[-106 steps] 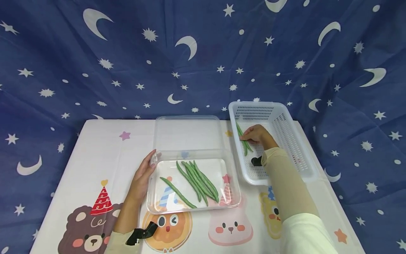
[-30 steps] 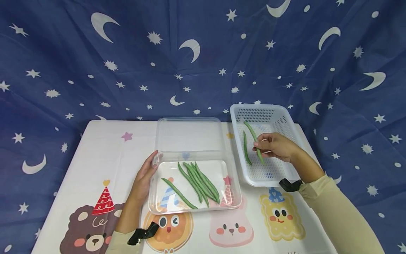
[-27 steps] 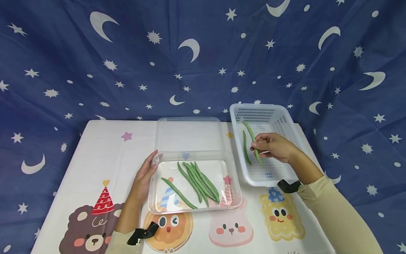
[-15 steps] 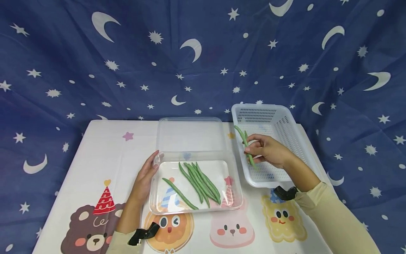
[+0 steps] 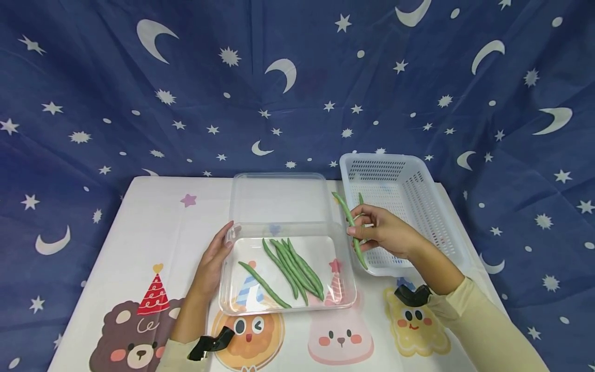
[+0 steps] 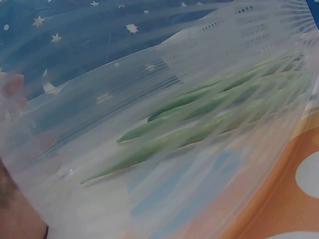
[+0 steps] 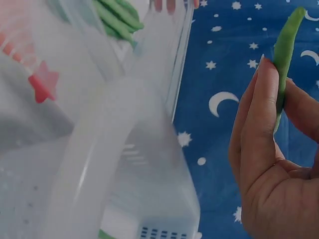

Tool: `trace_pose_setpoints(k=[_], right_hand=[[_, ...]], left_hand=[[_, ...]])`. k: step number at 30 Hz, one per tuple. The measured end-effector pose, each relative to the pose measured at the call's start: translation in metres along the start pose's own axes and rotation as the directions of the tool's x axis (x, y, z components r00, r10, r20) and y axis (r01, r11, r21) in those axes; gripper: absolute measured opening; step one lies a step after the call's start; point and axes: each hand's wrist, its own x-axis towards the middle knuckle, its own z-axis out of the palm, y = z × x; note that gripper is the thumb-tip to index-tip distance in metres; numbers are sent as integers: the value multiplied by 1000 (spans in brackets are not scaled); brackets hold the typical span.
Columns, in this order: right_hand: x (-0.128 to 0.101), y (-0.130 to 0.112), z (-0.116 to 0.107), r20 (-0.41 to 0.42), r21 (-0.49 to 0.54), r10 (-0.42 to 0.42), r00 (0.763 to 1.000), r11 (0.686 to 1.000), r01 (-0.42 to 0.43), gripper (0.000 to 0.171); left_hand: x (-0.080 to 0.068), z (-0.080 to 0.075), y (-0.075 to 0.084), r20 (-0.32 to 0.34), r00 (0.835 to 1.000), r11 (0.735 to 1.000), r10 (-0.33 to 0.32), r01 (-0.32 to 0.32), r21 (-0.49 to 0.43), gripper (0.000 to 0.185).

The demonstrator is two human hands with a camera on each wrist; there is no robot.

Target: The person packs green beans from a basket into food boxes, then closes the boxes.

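**Green bean held above the edge of the white basket**

The green bean [image 5: 351,227], a long, slim, smooth pod tapering to a point at each end, is pinched between the fingertips of the right hand [image 5: 383,233]. It hangs tilted over the gap between the white basket [image 5: 420,199] and the clear container [image 5: 346,279], touching neither. In the right wrist view its glossy tip pokes up past the fingers [image 7: 264,109].

The basket is a rectangular plastic tub with perforated walls and floor; 1 more bean [image 5: 361,199] shows inside it, partly hidden behind the hand.

The left hand [image 5: 211,261] rests with relaxed, nearly straight fingers against the left wall of the container, a shallow, transparent, round-cornered plastic box. In it lie several beans [image 5: 293,266], most bundled side by side on a slant and 1 apart to their left [image 5: 262,284]. Through the ribbed wall in the left wrist view they look blurred [image 6: 209,117].

Behind the container lies its clear lid [image 5: 279,196]. All stands on a glossy white tablecloth [image 5: 153,227] printed with cartoon animals, before a blue drape [image 5: 186,88] of moons and stars.
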Motion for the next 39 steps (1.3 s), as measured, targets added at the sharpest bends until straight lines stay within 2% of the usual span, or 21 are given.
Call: trace_pose_setpoints(k=[19, 25, 33, 39], right_hand=[[-7, -8, 35, 92, -24, -41, 995, 999, 44, 38], [-7, -10, 40, 99, -21, -52, 994, 998, 55, 44], [-6, -8, 43, 120, -13, -50, 992, 999, 52, 39], [-5, -7, 44, 123, -18, -50, 991, 998, 53, 40]], left_hand=[[-2, 0, 1, -8, 1000, 1000, -7, 7, -2, 55], [-2, 1, 1, -3, 1000, 1000, -2, 2, -15, 55], [-2, 0, 1, -15, 1000, 1000, 2, -2, 8, 55], [-1, 2, 3, 6, 1000, 1000, 16, -16, 4, 55]])
